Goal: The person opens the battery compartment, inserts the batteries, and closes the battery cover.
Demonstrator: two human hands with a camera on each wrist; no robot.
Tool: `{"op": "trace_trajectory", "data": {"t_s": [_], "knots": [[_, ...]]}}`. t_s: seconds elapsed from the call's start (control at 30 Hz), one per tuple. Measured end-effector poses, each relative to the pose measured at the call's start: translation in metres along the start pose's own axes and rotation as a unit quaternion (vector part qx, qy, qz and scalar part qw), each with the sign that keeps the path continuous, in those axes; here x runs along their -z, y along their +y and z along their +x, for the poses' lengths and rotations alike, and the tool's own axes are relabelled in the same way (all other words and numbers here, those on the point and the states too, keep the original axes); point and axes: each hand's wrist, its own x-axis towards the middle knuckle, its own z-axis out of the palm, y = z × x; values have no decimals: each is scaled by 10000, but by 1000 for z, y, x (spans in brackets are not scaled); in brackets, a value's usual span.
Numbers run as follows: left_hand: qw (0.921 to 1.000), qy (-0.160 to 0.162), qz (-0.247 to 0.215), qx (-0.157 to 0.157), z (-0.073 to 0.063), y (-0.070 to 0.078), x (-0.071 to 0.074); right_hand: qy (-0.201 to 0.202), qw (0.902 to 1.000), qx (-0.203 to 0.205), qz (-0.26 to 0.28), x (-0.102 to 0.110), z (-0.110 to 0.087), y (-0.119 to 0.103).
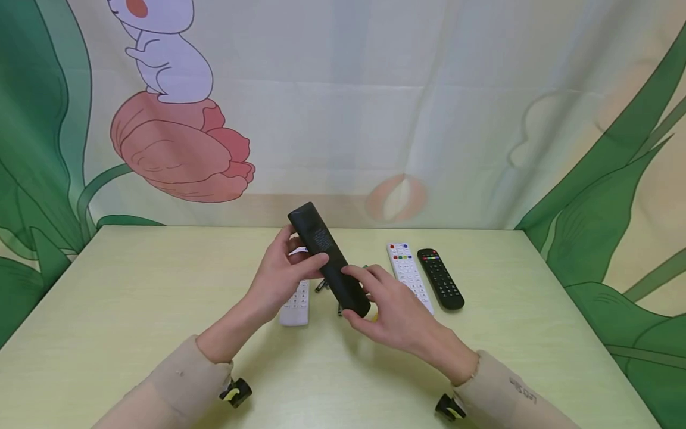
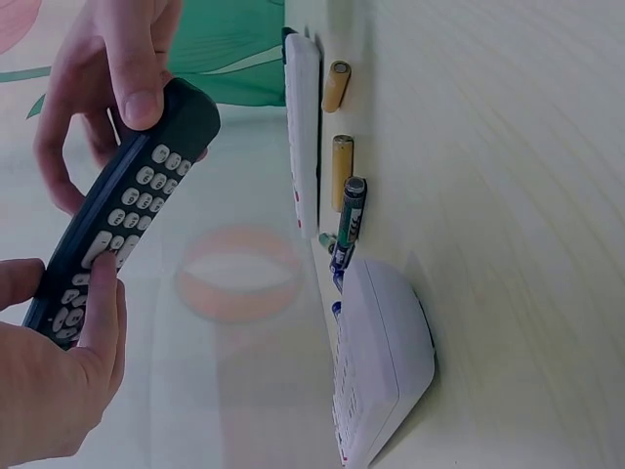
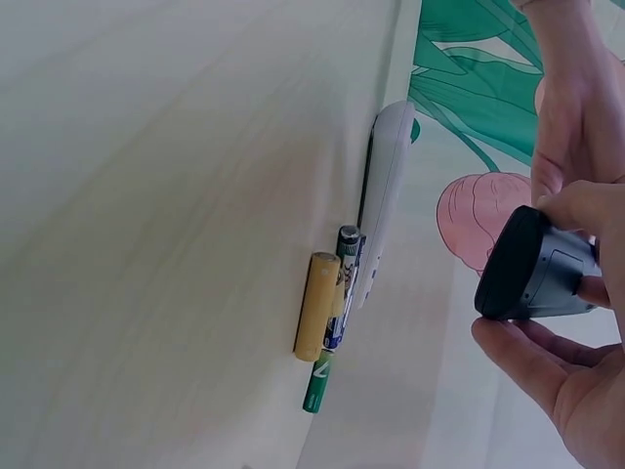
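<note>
Held up above the table, a black remote control (image 1: 334, 262) slants down to the right, its plain back towards the head camera. My left hand (image 1: 284, 268) grips its upper part, thumb across the back. The right hand (image 1: 393, 307) holds the lower end, with thumb and fingers on its edges. White number buttons on the black remote control (image 2: 132, 215) show in the left wrist view, where a left finger lies over them. Below the hands lie several batteries; a yellow battery (image 3: 317, 308) and a green battery (image 3: 317, 383) show in the right wrist view.
Partly behind the left hand lies a white remote (image 1: 295, 310). To the right are a second white remote (image 1: 408, 271) and another black remote (image 1: 440, 280), side by side. A printed cloth (image 1: 321, 119) hangs behind the table's (image 1: 161, 286) far edge.
</note>
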Motion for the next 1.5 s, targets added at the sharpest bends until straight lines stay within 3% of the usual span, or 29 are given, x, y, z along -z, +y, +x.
{"op": "trace_trajectory", "data": {"t_s": [0.3,0.73,1.23,1.5], "knots": [[9998,183,-108,-2,2,-3,-1,-31,9996,-56,-292,-3,3,-6],[9994,313,-71,-107,4,-5,-1,257,9984,186,-464,-5,9,-10],[9987,485,-156,-51,7,-6,-5,151,9988,-160,-427,-3,15,-13],[9977,609,-231,-180,8,-7,-7,137,9986,-306,-414,-3,16,-13]]}}
